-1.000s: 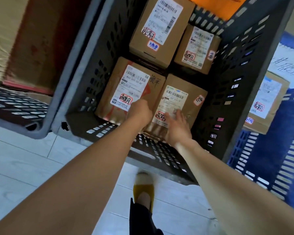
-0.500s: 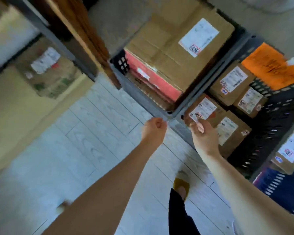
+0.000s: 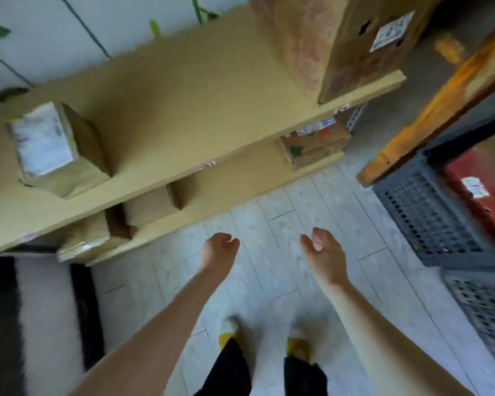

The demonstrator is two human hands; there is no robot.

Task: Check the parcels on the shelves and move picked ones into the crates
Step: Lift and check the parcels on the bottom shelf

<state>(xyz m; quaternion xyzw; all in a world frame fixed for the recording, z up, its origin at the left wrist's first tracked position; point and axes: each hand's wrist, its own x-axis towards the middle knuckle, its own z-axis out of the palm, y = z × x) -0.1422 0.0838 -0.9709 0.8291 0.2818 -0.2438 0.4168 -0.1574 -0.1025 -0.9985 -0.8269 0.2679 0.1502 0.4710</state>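
Note:
Both of my hands hang over the pale floor and hold nothing. My left hand [image 3: 219, 250] is curled into a loose fist. My right hand [image 3: 320, 250] has its fingers bent but apart. In front of me stands a tan shelf unit [image 3: 183, 110]. A small parcel [image 3: 55, 147] with a white label sits on its upper board at the left. A tall carton [image 3: 335, 44] stands at the right end. A printed box [image 3: 315, 144] and plain brown boxes [image 3: 149, 207] sit on the lower board. A grey crate [image 3: 429, 218] holding a red parcel [image 3: 480, 192] is at the right.
A second grey crate [image 3: 483, 304] sits at the right edge, below the first. An orange wooden beam [image 3: 440, 98] slants above the crates. A black and white mat [image 3: 40, 324] lies at the lower left. My feet in yellow slippers [image 3: 297, 344] stand on the light wood floor [image 3: 269, 281].
My hands have left the parcels in the dark crate and drawn back empty. The view has swung left from the crates to the shelf unit.

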